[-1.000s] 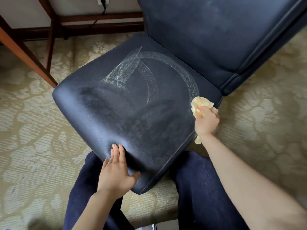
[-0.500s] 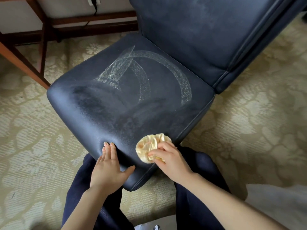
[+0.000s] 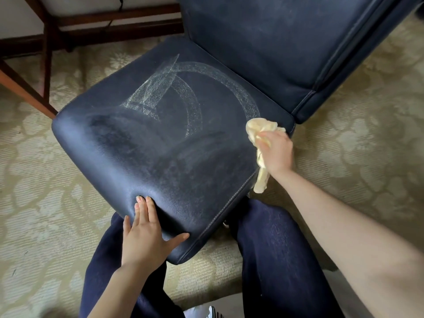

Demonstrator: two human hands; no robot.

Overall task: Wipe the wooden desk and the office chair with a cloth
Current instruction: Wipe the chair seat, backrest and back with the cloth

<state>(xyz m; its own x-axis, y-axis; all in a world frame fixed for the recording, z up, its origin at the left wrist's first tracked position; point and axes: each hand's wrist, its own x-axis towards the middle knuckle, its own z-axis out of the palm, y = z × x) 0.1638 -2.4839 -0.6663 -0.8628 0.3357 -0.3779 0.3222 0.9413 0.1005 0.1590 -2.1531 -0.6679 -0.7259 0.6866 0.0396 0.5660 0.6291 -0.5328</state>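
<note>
The dark blue office chair (image 3: 160,145) fills the middle of the view, its seat streaked with pale curved dust marks. My right hand (image 3: 276,151) grips a crumpled yellow cloth (image 3: 258,129) at the seat's right edge, near the gap below the backrest (image 3: 263,42). A tail of the cloth hangs down past the seat's side. My left hand (image 3: 146,232) lies flat with straight fingers on the seat's front corner.
Wooden desk legs and rails (image 3: 48,65) stand at the upper left, with a dark cable hanging by the wall. Patterned beige carpet (image 3: 355,145) surrounds the chair. My legs in dark trousers (image 3: 270,260) are under the seat's front.
My right hand swept the cloth from the seat's right edge to the front corner, then back to the right edge. The left hand stayed on the front corner.
</note>
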